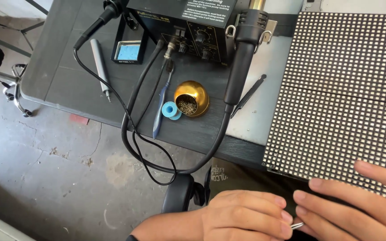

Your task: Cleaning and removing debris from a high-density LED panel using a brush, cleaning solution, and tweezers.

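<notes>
Both hands met at the near edge of the dot panel (345,89), a large black board covered in a grid of small pale squares that filled the right side of the table. The left hand (242,215) was curled narrow, its fingertips pinched together on a thin metal tool (296,225), of which only the shiny tip showed. The right hand (356,203) lay beside it with fingers stretched out long and loose, holding nothing, its fingertips just by that metal tip and over the panel's near edge. The work looked to be at the stage of fine handling on the panel's edge. Any move from there would call for a steady pinch and small, careful motion, since the squares sat so close together.

The dark grey table (63,76) carried a black soldering station (193,27) at the far side, with a thick black handle (245,53) hung on its right and cables (132,134) looping off the near edge. In front of it stood a gold bowl (193,99) of brass wool, touched by a small blue spool (171,110). A grey pen-shaped tool (100,67) lay to the left, and black tweezers (249,94) rested near the panel. Below was a cracked, stained concrete floor (45,169).
</notes>
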